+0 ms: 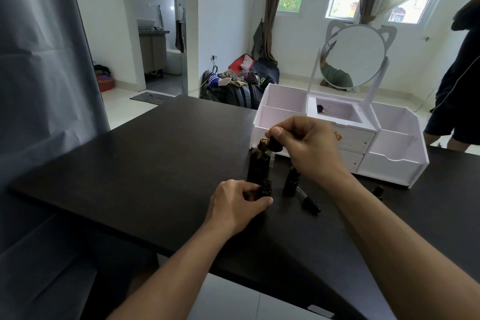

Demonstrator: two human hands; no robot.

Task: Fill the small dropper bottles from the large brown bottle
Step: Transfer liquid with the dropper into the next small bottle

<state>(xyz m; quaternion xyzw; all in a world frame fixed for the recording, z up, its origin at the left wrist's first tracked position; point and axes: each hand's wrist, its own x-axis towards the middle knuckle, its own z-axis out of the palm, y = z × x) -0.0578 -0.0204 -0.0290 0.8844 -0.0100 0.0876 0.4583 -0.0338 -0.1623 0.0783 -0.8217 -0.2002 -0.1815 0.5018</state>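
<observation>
The left hand (237, 205) grips a small dropper bottle (266, 188) on the dark table (155, 163). The right hand (309, 148) pinches a dropper (274, 145) beside the open large brown bottle (258, 163).

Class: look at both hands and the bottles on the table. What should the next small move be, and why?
Probably move the dropper in the right hand down over the small bottle steadied by the left hand. It hangs beside the open large brown bottle, and the small bottle's neck looks uncapped.
</observation>
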